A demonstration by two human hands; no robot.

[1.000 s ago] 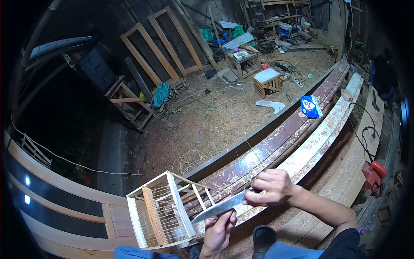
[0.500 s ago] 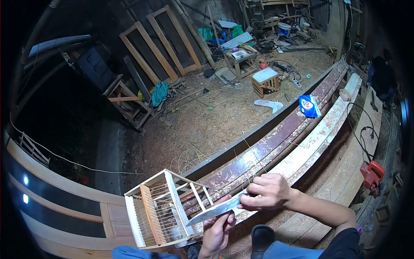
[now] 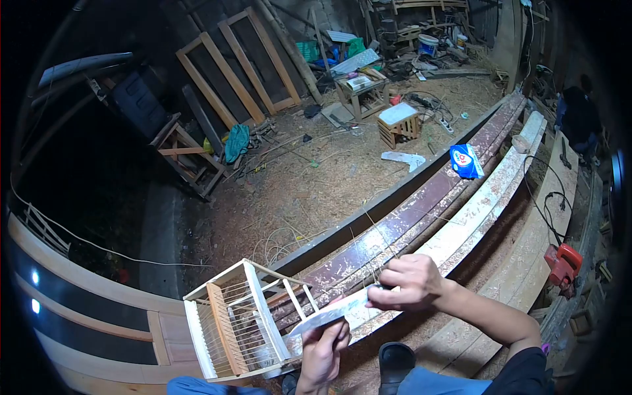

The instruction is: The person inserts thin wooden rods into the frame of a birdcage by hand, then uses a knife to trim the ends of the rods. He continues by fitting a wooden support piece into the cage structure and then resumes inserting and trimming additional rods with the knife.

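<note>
Your right hand [image 3: 409,284] grips the knife [image 3: 332,314] by its handle end. Left hand [image 3: 322,352] is pinched up under the blade, just right of the wooden frame with thin bars [image 3: 253,309]. Blue packet [image 3: 466,162] lies on the maroon board [image 3: 411,214].

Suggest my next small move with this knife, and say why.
I'd probably ease your left hand clear of the knife blade before any stroke: your right hand grips the handle end, the blade crosses close above your left hand, and its tip points toward the barred wooden frame.
</note>
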